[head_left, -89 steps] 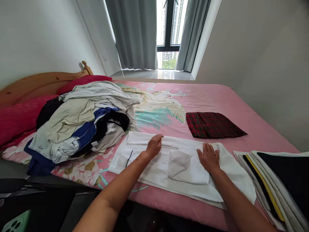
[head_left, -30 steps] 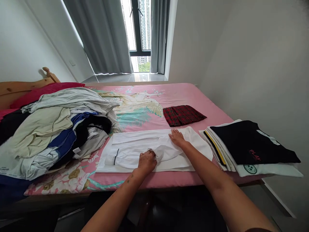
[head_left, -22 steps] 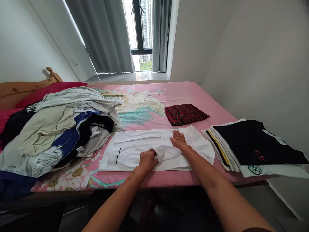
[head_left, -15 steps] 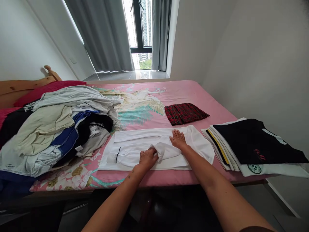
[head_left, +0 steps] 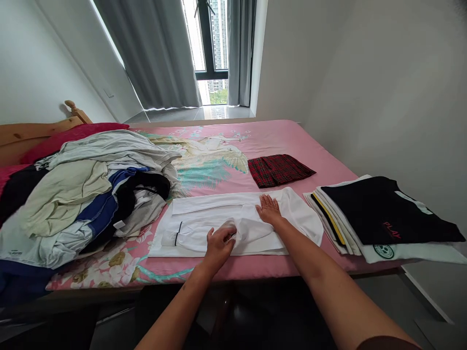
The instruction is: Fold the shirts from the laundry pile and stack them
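Observation:
A white long-sleeved shirt (head_left: 204,209) lies across the near side of the bed, folded lengthwise, with one sleeve laid along it. A thin black line marks the cuff at its left end. My left hand (head_left: 219,244) is at the shirt's near middle, thumb and forefinger closed on a raised, loose fold of the cloth; the fingertips are partly covered by it. My right hand (head_left: 268,210) rests flat on the shirt's upper right part, fingers stretched out.
A heap of loose clothes (head_left: 73,194) covers the bed's left side. Beyond the shirt lies a folded red tartan garment (head_left: 279,170). At right stands a stack of folded clothes, a black T-shirt (head_left: 386,209) on top. The pink bedsheet (head_left: 288,133) reaches toward the window.
My left hand has shifted slightly left and turned, its outer fingers lifting off the cloth. The raised fold has opened a little. My right hand stays in place.

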### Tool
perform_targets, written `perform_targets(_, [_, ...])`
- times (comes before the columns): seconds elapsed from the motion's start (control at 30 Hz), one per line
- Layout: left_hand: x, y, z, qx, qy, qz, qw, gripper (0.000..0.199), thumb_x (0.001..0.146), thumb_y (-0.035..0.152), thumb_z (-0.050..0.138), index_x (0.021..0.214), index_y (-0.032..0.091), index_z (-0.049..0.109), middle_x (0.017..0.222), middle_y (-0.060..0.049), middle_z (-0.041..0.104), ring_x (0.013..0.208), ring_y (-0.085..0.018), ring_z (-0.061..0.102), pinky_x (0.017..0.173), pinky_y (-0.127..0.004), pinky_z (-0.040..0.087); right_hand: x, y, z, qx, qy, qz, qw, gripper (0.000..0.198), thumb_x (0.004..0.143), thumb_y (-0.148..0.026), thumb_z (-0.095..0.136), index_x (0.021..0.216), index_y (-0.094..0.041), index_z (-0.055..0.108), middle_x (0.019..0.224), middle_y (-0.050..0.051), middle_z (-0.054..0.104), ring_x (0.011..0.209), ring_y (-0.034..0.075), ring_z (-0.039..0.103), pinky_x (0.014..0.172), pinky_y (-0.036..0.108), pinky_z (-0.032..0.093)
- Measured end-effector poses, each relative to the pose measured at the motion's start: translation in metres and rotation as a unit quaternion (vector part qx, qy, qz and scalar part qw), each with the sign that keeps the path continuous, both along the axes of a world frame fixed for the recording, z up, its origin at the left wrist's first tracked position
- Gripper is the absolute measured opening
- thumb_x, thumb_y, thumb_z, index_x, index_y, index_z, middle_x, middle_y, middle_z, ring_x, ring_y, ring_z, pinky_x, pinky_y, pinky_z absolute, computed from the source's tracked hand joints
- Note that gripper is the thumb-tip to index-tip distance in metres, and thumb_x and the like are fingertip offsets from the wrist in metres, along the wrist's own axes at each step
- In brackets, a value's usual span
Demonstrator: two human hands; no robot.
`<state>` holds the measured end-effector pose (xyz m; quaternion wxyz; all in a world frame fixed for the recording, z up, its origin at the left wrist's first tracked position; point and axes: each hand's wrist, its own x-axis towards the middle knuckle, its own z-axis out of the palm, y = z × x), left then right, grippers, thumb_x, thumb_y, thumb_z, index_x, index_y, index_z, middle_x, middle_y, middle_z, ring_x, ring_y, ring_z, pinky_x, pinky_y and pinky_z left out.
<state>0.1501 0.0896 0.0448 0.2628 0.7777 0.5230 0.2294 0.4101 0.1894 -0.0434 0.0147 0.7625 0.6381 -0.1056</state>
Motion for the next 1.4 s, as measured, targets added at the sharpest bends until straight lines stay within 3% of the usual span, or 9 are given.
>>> perform_targets(0.13, [-0.032,-0.030,-0.009,0.029,-0.030,-0.015,0.999,0.015,0.080,0.022,0.052,0.070,0.024,0.064,0.075,0.003,0.064,0.082,-0.014,0.059,0.109,-0.044,0.017,0.000,-0.002,0.000,0.002,0.003,0.002,1.000,0.067,0.093,-0.050,0.009,0.150,-0.015,0.011,0.156,0.001,0.004,0.143,0.019,-0.003,0.115,0.042,-0.004])
perform_targets(0.27, [-0.046,-0.045,-0.025,-0.029,-0.009,0.009,0.999,0.013,0.079,0.026,0.053,0.085,0.025,0.064,0.075,0.004,0.066,0.074,-0.014,0.060,0.109,-0.047,0.018,0.001,-0.002,-0.003,0.011,0.003,0.002,1.000,0.067,0.093,-0.050,0.010,0.149,-0.015,0.012,0.156,0.002,0.005,0.143,0.019,-0.002,0.115,0.043,-0.004])
perform_targets(0.53, [-0.034,-0.033,-0.031,-0.027,0.103,0.023,0.994,0.024,0.090,0.031,0.038,0.091,0.025,0.062,0.079,0.002,0.070,0.076,-0.015,0.061,0.109,-0.040,0.023,0.003,-0.002,-0.005,0.011,-0.005,0.002,1.000,0.066,0.093,-0.051,0.008,0.149,-0.016,0.011,0.156,0.002,0.007,0.142,0.019,-0.001,0.115,0.043,-0.002])
perform_targets(0.63, [-0.031,-0.031,-0.029,-0.049,0.127,0.025,0.990,0.025,0.083,0.029,0.050,0.107,0.026,0.058,0.072,0.004,0.068,0.074,-0.016,0.061,0.110,-0.039,0.022,0.002,-0.003,-0.005,0.015,-0.006,0.001,1.000,0.066,0.093,-0.050,0.008,0.149,-0.016,0.012,0.156,0.003,0.008,0.142,0.019,0.000,0.115,0.042,-0.002])
perform_targets(0.73, [-0.028,-0.030,-0.029,-0.034,0.122,0.029,0.992,0.047,0.073,0.028,0.061,0.119,0.024,0.052,0.099,-0.002,0.068,0.092,-0.019,0.060,0.109,-0.040,0.024,0.001,-0.004,-0.004,0.019,-0.008,0.000,1.000,0.066,0.093,-0.050,0.009,0.149,-0.015,0.013,0.156,0.003,0.008,0.142,0.019,0.001,0.115,0.042,-0.002])
perform_targets(0.8, [-0.027,-0.031,-0.031,-0.008,0.116,0.023,0.993,0.047,0.072,0.027,0.061,0.117,0.022,0.052,0.110,-0.005,0.063,0.102,-0.022,0.056,0.106,-0.040,0.029,0.001,-0.004,-0.004,0.021,-0.009,0.000,1.000,0.066,0.093,-0.050,0.009,0.149,-0.015,0.013,0.156,0.003,0.008,0.142,0.019,0.001,0.115,0.042,-0.001])
perform_targets(0.93, [-0.029,-0.033,-0.034,0.024,0.085,0.050,0.995,0.024,0.073,0.028,0.060,0.096,0.020,0.057,0.093,-0.005,0.058,0.093,-0.021,0.054,0.088,-0.035,0.042,0.001,-0.005,-0.004,0.015,-0.006,0.001,1.000,0.066,0.093,-0.050,0.007,0.149,-0.015,0.012,0.156,0.002,0.007,0.142,0.019,0.000,0.115,0.042,-0.001])
perform_targets(1.13, [-0.042,-0.045,-0.007,0.057,0.028,0.022,0.998,0.023,0.083,0.035,0.054,0.066,0.020,0.053,0.078,-0.002,0.051,0.080,-0.016,0.052,0.076,-0.029,0.043,0.002,-0.005,-0.004,0.022,-0.002,0.000,1.000,0.066,0.093,-0.051,0.008,0.149,-0.016,0.012,0.156,0.001,0.007,0.142,0.018,0.000,0.115,0.042,-0.001])
perform_targets(1.4, [-0.112,-0.093,0.014,0.176,-0.060,-0.018,0.982,0.010,0.082,0.018,0.053,0.074,0.022,0.057,0.085,-0.005,0.058,0.081,-0.017,0.055,0.070,-0.030,0.047,0.004,-0.004,-0.010,0.032,-0.004,0.001,0.999,0.067,0.093,-0.051,0.009,0.149,-0.015,0.015,0.156,0.002,0.010,0.142,0.019,0.002,0.115,0.043,0.000])
